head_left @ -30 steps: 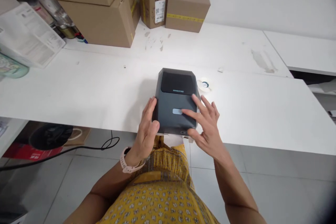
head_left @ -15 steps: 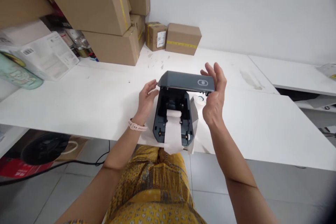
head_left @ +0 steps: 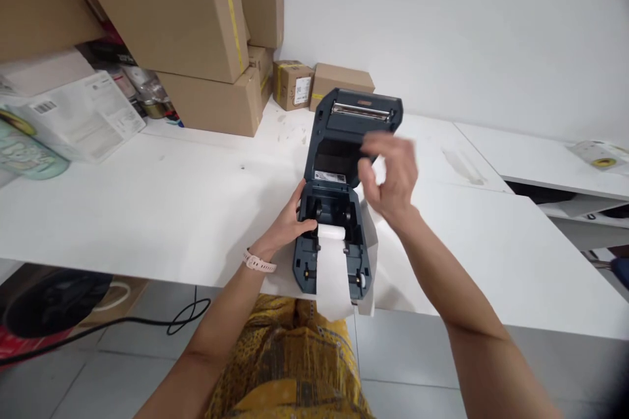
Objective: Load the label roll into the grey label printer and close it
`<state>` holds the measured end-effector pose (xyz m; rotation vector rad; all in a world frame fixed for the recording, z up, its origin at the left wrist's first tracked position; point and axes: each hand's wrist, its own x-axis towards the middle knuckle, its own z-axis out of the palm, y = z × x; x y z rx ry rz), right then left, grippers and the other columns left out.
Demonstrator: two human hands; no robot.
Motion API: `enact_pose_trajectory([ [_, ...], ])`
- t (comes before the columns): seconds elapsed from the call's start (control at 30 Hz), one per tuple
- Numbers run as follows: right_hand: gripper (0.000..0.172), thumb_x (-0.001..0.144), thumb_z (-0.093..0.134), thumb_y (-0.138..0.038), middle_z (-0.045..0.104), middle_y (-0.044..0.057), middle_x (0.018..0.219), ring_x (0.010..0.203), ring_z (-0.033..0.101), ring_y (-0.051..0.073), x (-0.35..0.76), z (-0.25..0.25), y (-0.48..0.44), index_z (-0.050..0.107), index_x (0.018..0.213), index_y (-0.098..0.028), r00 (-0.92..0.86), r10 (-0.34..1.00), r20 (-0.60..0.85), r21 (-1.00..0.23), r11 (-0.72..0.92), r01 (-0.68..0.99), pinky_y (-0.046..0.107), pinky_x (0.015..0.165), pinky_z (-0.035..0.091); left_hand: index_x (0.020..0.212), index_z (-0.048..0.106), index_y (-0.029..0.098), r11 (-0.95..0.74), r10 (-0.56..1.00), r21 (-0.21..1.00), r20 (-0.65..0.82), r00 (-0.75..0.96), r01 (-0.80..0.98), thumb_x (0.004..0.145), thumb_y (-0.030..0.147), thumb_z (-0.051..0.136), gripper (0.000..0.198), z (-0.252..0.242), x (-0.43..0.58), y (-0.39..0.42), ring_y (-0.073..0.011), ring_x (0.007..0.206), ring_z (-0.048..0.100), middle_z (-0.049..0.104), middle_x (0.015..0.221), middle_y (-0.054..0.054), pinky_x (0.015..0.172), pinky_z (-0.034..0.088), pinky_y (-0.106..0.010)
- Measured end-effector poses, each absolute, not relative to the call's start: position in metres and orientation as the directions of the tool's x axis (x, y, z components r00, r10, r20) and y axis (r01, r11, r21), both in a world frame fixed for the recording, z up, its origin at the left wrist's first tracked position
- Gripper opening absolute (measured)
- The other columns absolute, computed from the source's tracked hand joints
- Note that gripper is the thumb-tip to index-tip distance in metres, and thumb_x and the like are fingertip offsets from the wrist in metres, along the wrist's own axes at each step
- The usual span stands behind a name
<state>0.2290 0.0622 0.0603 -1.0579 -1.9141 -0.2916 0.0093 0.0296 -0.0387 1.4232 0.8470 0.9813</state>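
Observation:
A dark blue-grey label printer [head_left: 305,275] stands at the table's front edge with its lid [head_left: 322,124] raised and tilted back. Inside lies a small white paper roll [head_left: 331,232], its strip [head_left: 333,281] running out over the front. My left hand [head_left: 289,219], with a pink band at the wrist, grips the printer's left wall, thumb over the rim near the roll. Slightly blurred, my right hand [head_left: 393,173] hovers in front of the lid's right side, fingers bent and thumb apart from them, holding nothing visible.
Stacked cardboard boxes [head_left: 201,101] fill the back left, beside a white carton [head_left: 83,118] and a green bottle [head_left: 29,150]. Two smaller boxes [head_left: 339,82] stand by the wall. A black cable [head_left: 137,321] hangs below the table [head_left: 171,209] on the left.
The printer's lid has swung up and back, baring its underside. My right hand has come off the lid. My left hand has moved onto the printer's left wall.

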Motion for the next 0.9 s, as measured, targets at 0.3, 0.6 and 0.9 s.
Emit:
enact_pose_trajectory([
  [0.3, 0.023, 0.104, 0.044, -0.045, 0.071, 0.003, 0.086, 0.08, 0.069, 0.021, 0.216, 0.025, 0.02, 0.052, 0.1, -0.023, -0.712, 0.702, 0.015, -0.391, 0.66, 0.642, 0.053, 0.112, 0.039, 0.166, 0.015, 0.023, -0.121, 0.925, 0.992, 0.105, 0.365, 0.021, 0.081, 0.023, 0.07, 0.102, -0.045, 0.008, 0.029, -0.0309, 0.146, 0.046, 0.043, 0.163, -0.013, 0.122, 0.036, -0.045],
  [0.6, 0.028, 0.094, 0.064, -0.044, 0.073, 0.004, 0.096, 0.096, 0.07, 0.023, 0.232, 0.033, 0.026, 0.057, 0.11, -0.022, -0.742, 0.67, -0.023, -0.65, 0.554, 0.521, 0.057, 0.112, 0.04, 0.167, 0.008, 0.019, -0.119, 0.909, 0.993, 0.113, 0.4, -0.01, 0.075, 0.03, 0.077, 0.116, -0.039, -0.003, 0.034, -0.0345, 0.152, 0.039, 0.031, 0.168, -0.02, 0.126, 0.028, -0.053],
  [0.9, 0.043, 0.085, 0.076, -0.054, 0.073, -0.001, 0.086, 0.077, 0.073, 0.021, 0.379, 0.003, -0.002, 0.063, 0.12, -0.033, -0.277, 0.907, 0.316, -0.943, 0.334, 0.019, 0.052, 0.098, 0.058, 0.166, 0.02, 0.027, -0.16, 0.899, 0.986, 0.125, 0.419, 0.05, 0.078, 0.031, 0.076, 0.104, -0.033, -0.008, 0.033, -0.0355, 0.155, 0.033, 0.028, 0.17, -0.013, 0.126, 0.03, -0.055],
])
